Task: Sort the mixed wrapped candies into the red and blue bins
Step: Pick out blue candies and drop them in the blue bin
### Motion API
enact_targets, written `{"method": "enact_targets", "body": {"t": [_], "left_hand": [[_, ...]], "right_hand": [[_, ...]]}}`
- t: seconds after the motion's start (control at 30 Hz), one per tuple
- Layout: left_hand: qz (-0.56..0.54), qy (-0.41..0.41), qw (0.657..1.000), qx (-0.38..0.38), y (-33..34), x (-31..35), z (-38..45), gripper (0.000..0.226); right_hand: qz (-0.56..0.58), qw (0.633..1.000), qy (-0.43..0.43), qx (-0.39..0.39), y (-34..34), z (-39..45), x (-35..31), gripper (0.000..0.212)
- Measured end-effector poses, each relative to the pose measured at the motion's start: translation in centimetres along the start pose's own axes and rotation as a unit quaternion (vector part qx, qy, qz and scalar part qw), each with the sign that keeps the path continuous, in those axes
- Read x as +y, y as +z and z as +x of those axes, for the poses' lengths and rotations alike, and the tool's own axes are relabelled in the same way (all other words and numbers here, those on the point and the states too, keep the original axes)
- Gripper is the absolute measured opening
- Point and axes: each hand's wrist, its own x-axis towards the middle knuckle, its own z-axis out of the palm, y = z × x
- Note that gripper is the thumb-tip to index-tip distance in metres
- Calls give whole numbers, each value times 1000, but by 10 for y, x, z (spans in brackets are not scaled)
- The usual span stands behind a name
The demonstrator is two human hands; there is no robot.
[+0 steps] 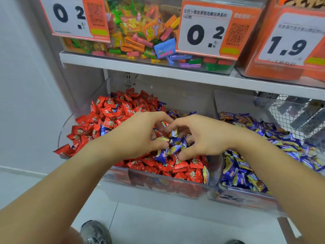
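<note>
A: The grip first: the left hand (pixel 140 136) and the right hand (pixel 198 136) are both curled over the middle of the red bin (pixel 168 184), fingers closed round a cluster of blue candies (pixel 173 145) held between them.

B: Why both hands on one clump?

A: Likely because the blue wrappers lie bunched on top of the red candies (pixel 121 110). Cupping from two sides gathers several at once and leaves the red ones underneath. That is a judgement, not something shown.

B: And where should they end up?

A: In the blue bin (pixel 246 192), just right of the red bin; the two clear walls stand side by side. It already holds a heap of blue-and-yellow pieces. A few blue strays also show at the far edge of the red heap and one near the left, so the sorting looks unfinished.

B: Anything in the way?

A: The shelf (pixel 158 67) above hangs over the far part of both bins, carrying a clear box of mixed sweets (pixel 140 32) and orange price tags (pixel 207 30). A wire basket (pixel 299 117) sits far right. The divider between the bins must be cleared when carrying the handful over. A shoe (pixel 95 233) shows on the floor below.
</note>
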Motion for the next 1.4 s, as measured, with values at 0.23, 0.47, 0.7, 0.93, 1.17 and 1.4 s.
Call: {"method": "enact_targets", "body": {"t": [0.23, 0.47, 0.7, 0.93, 1.17, 1.4], "left_hand": [[-26, -20, 999, 18, -5, -5, 0, 20], [162, -33, 981, -97, 3, 11, -9, 54], [132, -3, 989, -73, 8, 4, -1, 35], [80, -26, 996, -15, -4, -4, -3, 33], [45, -68, 995, 51, -22, -16, -10, 30], [-10, -89, 992, 93, -21, -16, -12, 20]], "right_hand": [[2, 994, -11, 111, 3, -7, 1, 34], [26, 988, 4, 151, 1, -12, -1, 11], [-8, 995, 14, 96, 1, -18, -15, 20], [11, 999, 4, 38, 4, -20, -17, 9], [-145, 988, -33, -36, 27, -7, -23, 47], [-117, 991, -71, -5, 33, 1, -20, 16]]}}
